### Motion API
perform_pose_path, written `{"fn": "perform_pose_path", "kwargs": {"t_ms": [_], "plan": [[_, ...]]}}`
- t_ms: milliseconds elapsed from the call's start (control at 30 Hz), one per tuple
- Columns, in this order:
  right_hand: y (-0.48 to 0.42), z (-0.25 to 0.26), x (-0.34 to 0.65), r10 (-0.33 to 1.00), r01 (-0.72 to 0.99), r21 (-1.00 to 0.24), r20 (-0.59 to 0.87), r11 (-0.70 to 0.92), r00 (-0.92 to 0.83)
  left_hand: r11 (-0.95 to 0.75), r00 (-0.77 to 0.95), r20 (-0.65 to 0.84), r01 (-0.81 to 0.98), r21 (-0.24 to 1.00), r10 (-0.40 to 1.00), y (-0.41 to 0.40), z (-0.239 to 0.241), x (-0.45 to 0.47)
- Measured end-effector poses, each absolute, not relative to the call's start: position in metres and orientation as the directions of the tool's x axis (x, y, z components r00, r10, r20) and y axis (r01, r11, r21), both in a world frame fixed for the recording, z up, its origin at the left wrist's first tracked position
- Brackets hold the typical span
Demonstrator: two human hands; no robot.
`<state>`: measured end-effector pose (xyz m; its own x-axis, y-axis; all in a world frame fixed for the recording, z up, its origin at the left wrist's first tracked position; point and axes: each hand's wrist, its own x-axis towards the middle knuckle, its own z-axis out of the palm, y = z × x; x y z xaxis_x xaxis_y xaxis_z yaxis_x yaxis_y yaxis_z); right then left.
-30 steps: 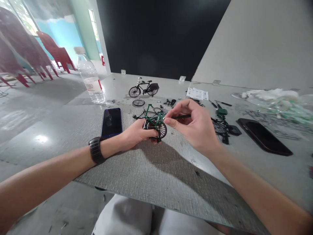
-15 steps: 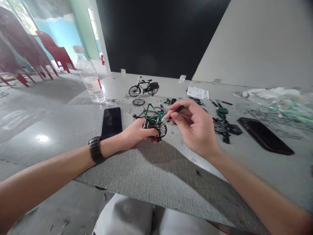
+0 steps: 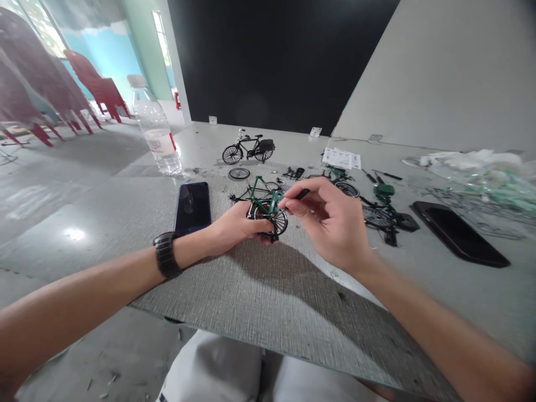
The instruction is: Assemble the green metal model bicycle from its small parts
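My left hand [image 3: 237, 228] grips a partly built green model bicycle [image 3: 264, 204] by its rear wheel and lower frame. My right hand [image 3: 330, 222] pinches a small black screwdriver [image 3: 302, 194] between thumb and fingers. Its thin tip reaches the green frame, though the exact contact point is too small to make out. My fingers hide most of the tool's shaft. A finished black model bicycle [image 3: 248, 147] stands farther back on the table.
A loose spoked wheel [image 3: 239, 173] and small black parts lie near the bicycle on a grey textured mat [image 3: 259, 285]. Two phones [image 3: 192, 207] [image 3: 459, 234], a water bottle [image 3: 156, 134], paper sheets [image 3: 341, 158] and a plastic bag [image 3: 481, 178] surround the mat.
The screwdriver has swung from nearly level to tilted, with its handle now pointing up and right. My right hand has turned slightly. The left hand and green bicycle stay nearly still.
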<state>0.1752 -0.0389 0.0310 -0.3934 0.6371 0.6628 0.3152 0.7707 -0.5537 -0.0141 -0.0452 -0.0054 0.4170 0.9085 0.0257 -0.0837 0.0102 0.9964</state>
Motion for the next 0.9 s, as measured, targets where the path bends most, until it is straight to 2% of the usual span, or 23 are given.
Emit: {"fn": "perform_pose_path", "kwargs": {"t_ms": [233, 467, 900], "plan": [[-0.0414, 0.0317, 0.1756, 0.546, 0.308, -0.451, 0.718, 0.838, -0.432, 0.037, 0.428, 0.006, -0.093, 0.995, 0.904, -0.0484, 0.0007, -0.0119], [-0.046, 0.0376, 0.1725, 0.646, 0.277, -0.586, 0.649, 0.761, -0.403, 0.06, 0.374, -0.002, -0.145, 0.988, 0.927, -0.0467, -0.0046, -0.0116], [-0.0436, 0.0353, 0.1714, 0.716, 0.319, -0.641, 0.616, 0.698, -0.328, 0.095, 0.329, -0.026, -0.195, 0.976, 0.944, -0.0483, -0.0044, -0.0101]]}}
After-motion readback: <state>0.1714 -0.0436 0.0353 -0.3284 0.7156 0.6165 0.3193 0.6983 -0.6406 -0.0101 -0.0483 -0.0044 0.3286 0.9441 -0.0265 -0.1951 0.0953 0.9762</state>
